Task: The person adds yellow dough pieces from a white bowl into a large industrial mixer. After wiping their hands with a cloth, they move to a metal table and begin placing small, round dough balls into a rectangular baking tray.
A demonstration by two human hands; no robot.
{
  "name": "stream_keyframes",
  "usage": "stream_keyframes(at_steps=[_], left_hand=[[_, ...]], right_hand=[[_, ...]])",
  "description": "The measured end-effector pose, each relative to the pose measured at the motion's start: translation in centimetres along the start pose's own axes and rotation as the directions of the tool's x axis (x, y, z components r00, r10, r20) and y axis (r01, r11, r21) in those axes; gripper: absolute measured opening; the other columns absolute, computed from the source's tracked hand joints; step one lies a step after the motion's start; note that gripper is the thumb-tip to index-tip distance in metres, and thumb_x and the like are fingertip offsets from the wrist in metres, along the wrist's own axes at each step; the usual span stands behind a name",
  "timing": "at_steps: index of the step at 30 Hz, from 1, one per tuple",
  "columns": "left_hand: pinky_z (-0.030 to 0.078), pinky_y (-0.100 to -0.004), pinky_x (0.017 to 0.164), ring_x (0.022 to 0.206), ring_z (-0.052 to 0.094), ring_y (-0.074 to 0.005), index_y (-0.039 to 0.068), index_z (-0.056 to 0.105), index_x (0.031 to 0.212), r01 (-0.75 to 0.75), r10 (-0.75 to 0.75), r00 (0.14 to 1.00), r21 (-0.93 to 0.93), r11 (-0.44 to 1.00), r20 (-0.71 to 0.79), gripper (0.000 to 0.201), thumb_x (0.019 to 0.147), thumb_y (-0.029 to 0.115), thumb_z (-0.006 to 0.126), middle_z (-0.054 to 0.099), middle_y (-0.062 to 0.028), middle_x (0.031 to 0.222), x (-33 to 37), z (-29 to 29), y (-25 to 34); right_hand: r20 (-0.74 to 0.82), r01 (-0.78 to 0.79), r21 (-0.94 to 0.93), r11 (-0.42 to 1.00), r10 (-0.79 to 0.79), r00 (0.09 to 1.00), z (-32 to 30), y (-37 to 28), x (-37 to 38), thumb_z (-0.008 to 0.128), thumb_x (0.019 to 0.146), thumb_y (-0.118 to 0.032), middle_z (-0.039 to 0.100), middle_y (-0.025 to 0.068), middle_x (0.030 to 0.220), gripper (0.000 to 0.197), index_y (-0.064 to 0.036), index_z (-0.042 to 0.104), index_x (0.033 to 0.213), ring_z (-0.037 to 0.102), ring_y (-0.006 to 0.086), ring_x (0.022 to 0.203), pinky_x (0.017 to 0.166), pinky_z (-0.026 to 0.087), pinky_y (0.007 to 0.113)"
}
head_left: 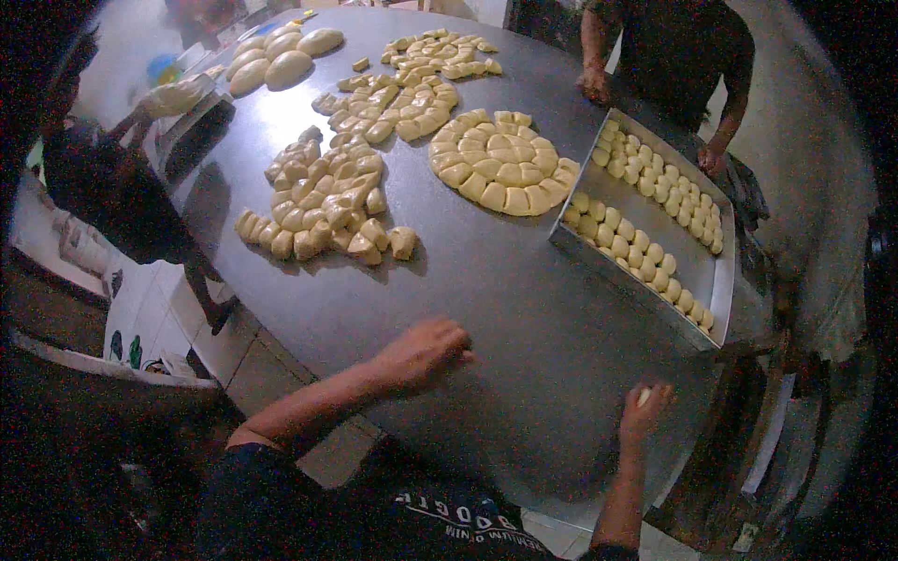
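Note:
My left hand is over the metal table, its fingers curled in; whatever may be inside them is hidden. Further right, near the table's edge, my right hand is closed around a small pale dough piece, only part of which shows. Beyond my left hand lies a loose heap of cut dough pieces. A round slab of dough, scored into chunks, rests at the middle of the table. To its right, a metal tray holds rows of small dough balls along both long sides.
More cut dough and several large smooth dough lumps occupy the far side. A person in dark clothes stands behind the tray, one hand by its corner. Another person is at the left edge, beside a dark box-like object.

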State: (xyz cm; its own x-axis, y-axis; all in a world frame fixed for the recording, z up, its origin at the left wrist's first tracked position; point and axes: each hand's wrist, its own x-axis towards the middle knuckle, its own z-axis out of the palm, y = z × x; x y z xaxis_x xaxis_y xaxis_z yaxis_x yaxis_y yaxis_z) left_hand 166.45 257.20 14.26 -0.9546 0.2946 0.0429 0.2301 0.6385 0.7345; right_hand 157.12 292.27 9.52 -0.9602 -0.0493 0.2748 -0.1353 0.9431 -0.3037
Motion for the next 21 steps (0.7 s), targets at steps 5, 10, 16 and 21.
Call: stream_keyframes(at_steps=[5, 10, 16, 21], left_hand=[[0.044, -0.0334, 0.071, 0.083, 0.053, -0.0205, 0.006, 0.043, 0.110, 0.067, -0.041, 0.998, -0.704, 0.707, 0.054, 0.028, 0.089, 0.022, 0.055, 0.052, -0.0080, 0.090, 1.0, 2.3, 4.4], [0.043, -0.0254, 0.067, 0.079, 0.051, -0.0109, 0.009, 0.043, 0.108, 0.232, -0.544, 0.839, -0.890, 0.392, -0.021, 0.033, 0.082, 0.007, 0.063, 0.051, -0.0024, 0.091, 1.6, -0.8, 1.2], [0.035, -0.0223, 0.057, 0.069, 0.045, -0.0078, 0.011, 0.043, 0.088, 0.378, -0.555, 0.828, -0.656, 0.654, -0.076, 0.020, 0.082, 0.003, 0.060, 0.046, 0.0012, 0.082, 2.7, 3.1, -1.4], [0.044, -0.0292, 0.073, 0.087, 0.050, -0.0139, 0.009, 0.047, 0.095, 0.224, -0.582, 0.808, -0.867, 0.444, -0.089, 0.014, 0.085, 0.010, 0.057, 0.049, -0.0046, 0.098, 3.7, 2.5, -1.3]], right_hand=[[-0.105, 0.321, -0.093, 0.943, -0.330, 0.938, -1.0, 0.0, -2.8, 0.063, 0.073, -0.016, 0.052, 0.0144, 0.092, 0.030, -0.0029, 0.052, 0.098, 0.052, 0.0340, 0.086, 0.075, 0.043, 0.042], [0.061, -0.117, 0.547, 0.829, 0.100, 0.993, -4.7, 5.4, 0.8, 0.063, 0.077, -0.019, 0.053, 0.0117, 0.106, 0.036, -0.0024, 0.052, 0.107, 0.053, 0.0260, 0.096, 0.083, 0.043, 0.037], [-0.482, 0.172, 0.761, 0.625, 0.368, 0.795, -5.1, 5.5, 20.1, 0.057, 0.085, -0.022, 0.053, 0.0149, 0.115, 0.037, -0.0029, 0.052, 0.116, 0.052, 0.0253, 0.106, 0.093, 0.041, 0.036], [-0.302, -0.016, 0.587, 0.810, 0.237, 0.923, 0.9, 5.3, 22.2, 0.054, 0.086, -0.015, 0.061, 0.0067, 0.095, 0.024, -0.0029, 0.059, 0.106, 0.057, 0.0161, 0.089, 0.079, 0.046, 0.029]])
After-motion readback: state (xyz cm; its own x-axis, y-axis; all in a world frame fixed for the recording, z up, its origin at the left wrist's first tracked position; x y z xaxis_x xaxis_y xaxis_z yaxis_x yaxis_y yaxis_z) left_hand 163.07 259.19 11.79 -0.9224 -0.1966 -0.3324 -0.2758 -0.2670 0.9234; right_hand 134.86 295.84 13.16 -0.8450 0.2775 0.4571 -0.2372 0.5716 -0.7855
